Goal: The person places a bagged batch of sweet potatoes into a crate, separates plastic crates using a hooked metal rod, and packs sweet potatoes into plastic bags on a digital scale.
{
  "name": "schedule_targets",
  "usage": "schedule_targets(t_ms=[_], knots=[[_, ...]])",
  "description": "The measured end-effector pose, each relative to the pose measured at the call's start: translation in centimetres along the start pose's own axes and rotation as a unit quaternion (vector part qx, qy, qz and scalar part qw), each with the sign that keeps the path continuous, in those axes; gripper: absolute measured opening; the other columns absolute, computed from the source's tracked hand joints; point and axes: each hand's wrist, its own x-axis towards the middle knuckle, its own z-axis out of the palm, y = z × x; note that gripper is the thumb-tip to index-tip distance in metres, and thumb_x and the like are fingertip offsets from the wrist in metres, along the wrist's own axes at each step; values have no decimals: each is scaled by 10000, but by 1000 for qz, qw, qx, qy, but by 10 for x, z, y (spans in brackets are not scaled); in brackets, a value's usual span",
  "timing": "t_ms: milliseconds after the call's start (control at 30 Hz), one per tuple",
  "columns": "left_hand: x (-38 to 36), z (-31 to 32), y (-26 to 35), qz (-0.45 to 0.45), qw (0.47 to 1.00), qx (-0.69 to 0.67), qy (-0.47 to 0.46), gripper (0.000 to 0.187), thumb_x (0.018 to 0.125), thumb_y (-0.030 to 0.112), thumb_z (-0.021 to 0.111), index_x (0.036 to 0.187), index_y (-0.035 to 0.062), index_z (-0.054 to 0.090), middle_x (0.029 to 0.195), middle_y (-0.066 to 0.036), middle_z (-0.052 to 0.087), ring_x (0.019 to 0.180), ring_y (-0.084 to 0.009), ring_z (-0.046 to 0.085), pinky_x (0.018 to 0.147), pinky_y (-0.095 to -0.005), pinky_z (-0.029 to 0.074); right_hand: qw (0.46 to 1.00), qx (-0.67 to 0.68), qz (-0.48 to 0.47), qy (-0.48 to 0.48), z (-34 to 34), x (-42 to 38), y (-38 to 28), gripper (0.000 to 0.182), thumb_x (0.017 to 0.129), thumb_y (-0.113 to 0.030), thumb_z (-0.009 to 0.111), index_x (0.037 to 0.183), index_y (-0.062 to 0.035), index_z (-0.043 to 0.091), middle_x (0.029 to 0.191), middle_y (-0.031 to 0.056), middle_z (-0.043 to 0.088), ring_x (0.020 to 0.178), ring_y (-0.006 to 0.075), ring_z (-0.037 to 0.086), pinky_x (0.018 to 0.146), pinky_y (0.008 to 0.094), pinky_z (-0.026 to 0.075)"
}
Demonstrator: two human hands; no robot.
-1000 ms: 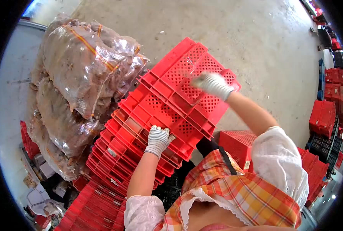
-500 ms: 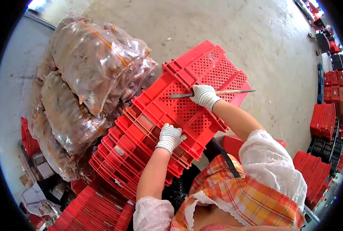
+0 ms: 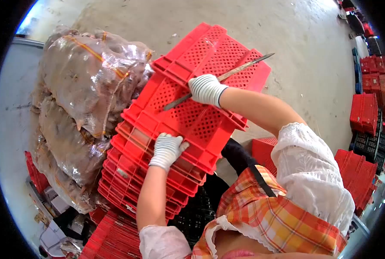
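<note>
A tall stack of red plastic crates [image 3: 132, 177] stands in front of me, with a perforated red crate [image 3: 201, 123] lying tilted on top, its lattice face toward me. My left hand [image 3: 167, 150], in a white striped glove, has its fingers hooked over the near-left rim of this crate. My right hand [image 3: 206, 90], gloved the same way, is closed around a long thin tool [image 3: 240, 69] and rests at the crate's middle ridge. The tool has a flat grey end at the left, a wooden-looking shaft and a dark pointed end at the right.
Filled translucent sacks [image 3: 84, 77] with orange stripes are piled at the left, close to the crates. Another row of nested red crates [image 3: 114, 237] lies at the lower left. More red crates [image 3: 363, 113] stand along the right, beyond the concrete floor [image 3: 305, 47].
Both hands and the top crate have shifted left, the crate also toward the far side. The tool has turned to a steeper slant, and the view has shifted somewhat.
</note>
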Motion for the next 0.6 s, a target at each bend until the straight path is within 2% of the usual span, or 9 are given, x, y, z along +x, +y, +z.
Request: schedule_targets(t_ms=[100,133,200,233,300,367,400,500,600], knots=[[-15,5,-23,17,1000,-18,18,419,842,471,487,822,77,629,701,-146,608,723,-305,574,756,-409,412,997,59,-43,-15,-23,5,-13,273,817,-223,578,935,19,627,807,151,659,733,273,661,612,411,522],[-19,13,-25,11,999,-15,29,414,842,469,491,820,80,631,712,-144,614,731,-302,579,763,-406,414,997,50,6,-60,-28,12,-14,255,817,-189,564,973,7,608,807,148,658,739,260,663,604,407,523],[-18,20,-23,-6,1000,-4,21,400,841,460,505,811,82,633,734,-141,628,743,-295,586,777,-395,417,997,51,52,19,-25,45,23,186,797,-138,548,893,-23,660,789,154,657,757,258,664,602,407,521],[-18,20,-28,-29,1000,8,3,393,840,453,516,806,80,634,746,-138,636,749,-292,590,784,-388,419,987,70,68,125,-36,57,55,172,786,-132,556,866,-37,675,794,160,661,769,271,663,608,401,522],[-29,40,-55,-25,999,0,34,356,815,410,578,744,63,615,717,-149,631,756,-292,579,788,-372,425,979,12,144,147,-57,74,100,165,803,-135,549,853,-41,676,822,163,666,786,300,660,629,411,529],[-43,2,-39,-55,996,-23,62,347,802,392,598,706,60,597,692,-160,621,750,-302,567,799,-380,424,976,-46,160,142,-70,51,120,223,801,-190,567,921,-9,618,806,164,656,750,296,658,617,420,526],[-44,-9,-30,-66,997,-38,12,334,804,364,598,686,52,587,686,-171,616,745,-313,563,809,-395,421,973,-63,166,145,-74,38,130,243,805,-204,574,948,-9,603,807,164,654,751,292,658,618,423,526],[-15,37,-31,-17,989,-28,145,326,844,342,537,736,43,607,715,-177,624,780,-317,574,852,-410,403,983,-54,127,121,-45,15,117,272,829,-244,575,1001,-34,575,817,161,651,779,291,657,646,449,519],[-5,-1,-24,-47,996,-35,68,338,860,353,512,908,41,633,786,-152,642,870,-274,586,1040,-371,285,986,17,119,119,-48,10,114,295,832,-307,570,969,-46,580,788,167,640,765,318,645,673,441,514]])
